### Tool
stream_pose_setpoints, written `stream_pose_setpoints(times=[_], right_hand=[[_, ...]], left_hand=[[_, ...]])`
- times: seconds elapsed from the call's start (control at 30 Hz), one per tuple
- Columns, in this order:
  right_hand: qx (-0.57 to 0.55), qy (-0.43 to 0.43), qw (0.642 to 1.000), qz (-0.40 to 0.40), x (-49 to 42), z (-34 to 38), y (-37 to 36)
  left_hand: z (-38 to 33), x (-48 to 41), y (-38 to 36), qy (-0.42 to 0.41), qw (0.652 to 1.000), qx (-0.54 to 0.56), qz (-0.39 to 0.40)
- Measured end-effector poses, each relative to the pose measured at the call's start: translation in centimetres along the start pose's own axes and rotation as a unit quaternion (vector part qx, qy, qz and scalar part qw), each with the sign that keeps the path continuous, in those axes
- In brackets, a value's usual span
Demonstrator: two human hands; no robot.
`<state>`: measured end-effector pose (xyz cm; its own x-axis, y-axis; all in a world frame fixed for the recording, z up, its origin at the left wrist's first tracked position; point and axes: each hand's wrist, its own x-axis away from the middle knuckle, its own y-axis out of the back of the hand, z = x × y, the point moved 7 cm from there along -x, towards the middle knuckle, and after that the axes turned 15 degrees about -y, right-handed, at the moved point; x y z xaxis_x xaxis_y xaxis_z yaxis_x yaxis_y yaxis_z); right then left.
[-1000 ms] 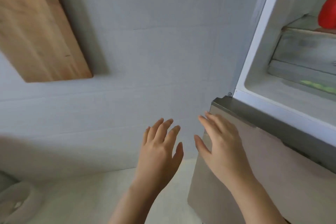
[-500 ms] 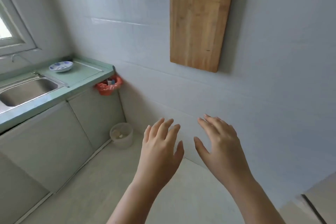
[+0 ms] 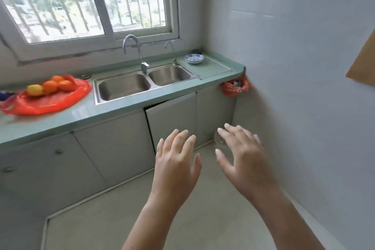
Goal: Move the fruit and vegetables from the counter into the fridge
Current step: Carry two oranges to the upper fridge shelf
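Both bare hands, left hand [image 3: 176,160] and right hand [image 3: 242,156], hang empty over the floor, palms down, fingers spread. Three round oranges [image 3: 57,84] and a yellow fruit [image 3: 35,89] lie on a red plastic bag [image 3: 50,101] on the pale green counter [image 3: 85,113].

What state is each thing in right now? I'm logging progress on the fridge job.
left hand: open, empty
right hand: open, empty
fruit: on red bag, on the counter
sink: both basins empty
tap: off
cabinet door: slightly ajar
bowl: upright on the counter
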<state>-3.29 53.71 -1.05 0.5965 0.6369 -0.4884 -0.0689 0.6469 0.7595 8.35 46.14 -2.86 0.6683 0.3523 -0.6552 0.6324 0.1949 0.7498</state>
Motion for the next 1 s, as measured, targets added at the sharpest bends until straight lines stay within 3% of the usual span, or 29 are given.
stream_pose_setpoints(times=[0.27, 0.5, 0.8, 1.0], right_hand=[[-0.061, 0.1, 0.99, 0.084, -0.1, 14.4, -10.2], [-0.106, 0.158, 0.973, 0.133, -2.3, 21.8, -18.3], [-0.168, 0.198, 0.954, 0.149, -13.1, 29.5, -28.3], [-0.192, 0.238, 0.94, 0.152, -19.2, 34.3, -33.8]], left_hand=[[14.0, 7.6, 6.2, 0.122, 0.989, -0.078, -0.029], [23.1, 10.8, 6.7, 0.204, 0.97, -0.126, -0.045], [36.2, 3.8, 5.4, 0.218, 0.96, -0.177, -0.022], [43.9, 0.6, 5.1, 0.241, 0.948, -0.2, -0.059]])
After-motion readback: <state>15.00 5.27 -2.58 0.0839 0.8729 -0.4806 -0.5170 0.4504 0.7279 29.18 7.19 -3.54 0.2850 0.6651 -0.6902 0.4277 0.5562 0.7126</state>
